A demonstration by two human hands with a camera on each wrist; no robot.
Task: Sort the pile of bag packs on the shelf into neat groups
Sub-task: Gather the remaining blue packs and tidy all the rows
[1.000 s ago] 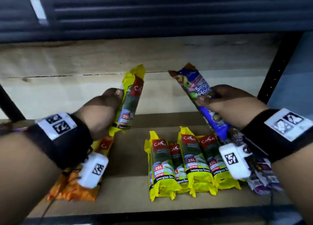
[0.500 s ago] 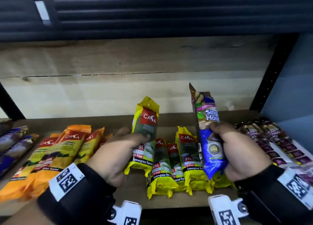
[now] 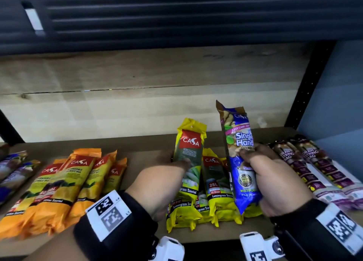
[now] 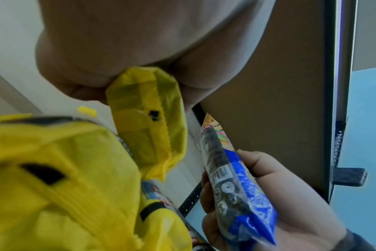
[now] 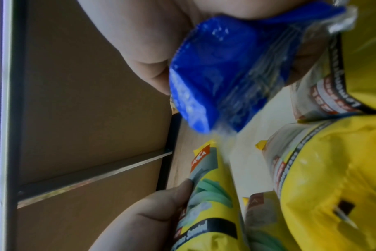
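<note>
The left hand (image 3: 159, 184) is curled round a yellow pack (image 3: 189, 162), thumb across its front, holding it tilted with its lower end down among the yellow group (image 3: 214, 199) on the shelf (image 3: 149, 152); the right hand (image 3: 275, 180) grips a blue pack (image 3: 240, 158) about its lower half, nearly upright, its bottom corner hanging over the right edge of that same group. The step in hand looks like dropping the yellow pack in with its own kind — it wants laying flat, label up, squared beside the others, then the fingers let go; the blue pack does not belong here, and I judge it bound for the bluish packs (image 3: 13, 168) at the far left, well apart past the orange group (image 3: 64, 186). The dark packs (image 3: 314, 168) lie in a row just right of the right hand.
</note>
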